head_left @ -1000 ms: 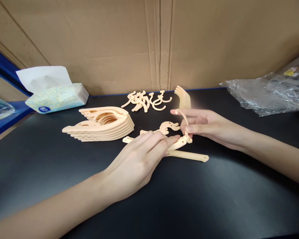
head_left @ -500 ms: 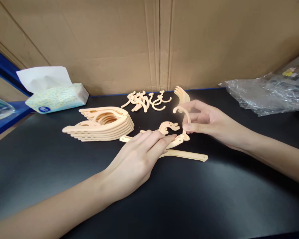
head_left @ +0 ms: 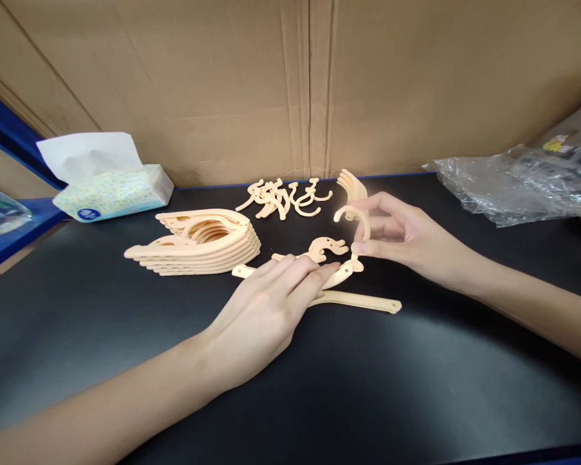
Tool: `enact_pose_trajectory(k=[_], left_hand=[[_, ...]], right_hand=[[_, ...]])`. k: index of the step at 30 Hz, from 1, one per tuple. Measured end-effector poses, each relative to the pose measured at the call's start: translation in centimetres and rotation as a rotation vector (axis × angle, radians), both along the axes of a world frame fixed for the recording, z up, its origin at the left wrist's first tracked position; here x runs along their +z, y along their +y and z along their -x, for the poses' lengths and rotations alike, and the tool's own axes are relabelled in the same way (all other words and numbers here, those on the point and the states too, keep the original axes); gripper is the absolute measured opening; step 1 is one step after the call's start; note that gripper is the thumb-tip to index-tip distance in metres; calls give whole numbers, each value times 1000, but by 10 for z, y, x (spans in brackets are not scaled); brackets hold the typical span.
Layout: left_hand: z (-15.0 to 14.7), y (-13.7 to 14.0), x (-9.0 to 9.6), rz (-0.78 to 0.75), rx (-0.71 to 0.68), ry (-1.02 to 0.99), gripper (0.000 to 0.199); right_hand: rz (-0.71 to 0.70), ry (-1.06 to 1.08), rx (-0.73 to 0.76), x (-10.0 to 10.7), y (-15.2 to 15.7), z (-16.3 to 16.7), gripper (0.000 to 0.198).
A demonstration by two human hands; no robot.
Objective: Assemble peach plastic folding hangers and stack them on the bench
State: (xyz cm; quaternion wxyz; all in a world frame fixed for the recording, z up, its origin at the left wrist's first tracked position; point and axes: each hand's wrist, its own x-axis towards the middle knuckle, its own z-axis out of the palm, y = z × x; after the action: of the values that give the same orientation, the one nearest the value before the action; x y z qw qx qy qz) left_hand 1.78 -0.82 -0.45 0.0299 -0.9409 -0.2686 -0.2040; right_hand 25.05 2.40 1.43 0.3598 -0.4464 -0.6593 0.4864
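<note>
My right hand (head_left: pixel 399 236) pinches a cream plastic hanger hook (head_left: pixel 366 223) between thumb and fingers, its curve upward. The hook's lower end touches the end of a hanger arm (head_left: pixel 339 279). My left hand (head_left: pixel 271 303) is closed over that arm from above; its palm hides the arm's middle. Another hanger arm (head_left: pixel 363 301) lies nearer me, partly under the left fingers. Just behind the left hand sits a curved piece with small holes (head_left: pixel 325 247). A stack of folded hangers (head_left: pixel 213 255) stands to the left.
Several loose hooks (head_left: pixel 274 197) lie at the back of the black table (head_left: pixel 368 394), beside a group of curved pieces (head_left: pixel 352 185). A tissue pack (head_left: pixel 121 194) stands at back left. Clear plastic bags (head_left: pixel 489 187) lie at back right, before a cardboard wall (head_left: pixel 198 84).
My right hand and the hook have shifted slightly left, and the hook's lower end now sits closer over the hanger arm's end. My left hand stays in place.
</note>
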Motion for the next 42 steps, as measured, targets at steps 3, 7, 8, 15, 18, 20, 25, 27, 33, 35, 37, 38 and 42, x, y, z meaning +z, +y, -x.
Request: enact_pose_trajectory(k=[3, 7, 8, 15, 18, 20, 25, 27, 33, 35, 37, 38, 42], left_hand=[[0, 1, 0, -5, 2, 7, 45], [0, 2, -1, -25, 10, 21, 46], [0, 3, -2, -30, 11, 19, 45], [0, 0, -1, -47, 17, 39, 44], [0, 0, 0, -68, 14, 45, 45], [0, 1, 0, -81, 23, 61, 44], [0, 1, -2, -112, 28, 64, 42], [0, 1, -3, -118, 27, 61, 42], [0, 0, -2, -90, 51, 65, 39], [0, 0, -1, -89, 53, 66, 40], [0, 0, 0, -94, 55, 65, 39], [-1, 0, 0, -102, 61, 57, 37], [-5, -2, 2, -182, 109, -23, 28]], right_hand=[[-3, 3, -6, 0, -1, 1, 49], [-24, -30, -25, 2, -2, 0, 52], [-24, -36, -26, 2, -3, 0, 53], [-49, -42, -30, 4, -4, 3, 52], [-75, -53, -35, 4, -5, 3, 51], [-83, -64, -32, 4, -5, 3, 50], [-84, -76, -22, 2, -5, 2, 48], [-79, -73, -18, 1, -6, 2, 47], [-78, -60, -44, 1, -6, 4, 50], [-72, -58, -46, 3, -7, 5, 50], [-66, -51, -37, 5, -8, 5, 51], [-67, -48, -33, 5, -8, 5, 50], [-100, -43, -36, 7, -10, 2, 43]])
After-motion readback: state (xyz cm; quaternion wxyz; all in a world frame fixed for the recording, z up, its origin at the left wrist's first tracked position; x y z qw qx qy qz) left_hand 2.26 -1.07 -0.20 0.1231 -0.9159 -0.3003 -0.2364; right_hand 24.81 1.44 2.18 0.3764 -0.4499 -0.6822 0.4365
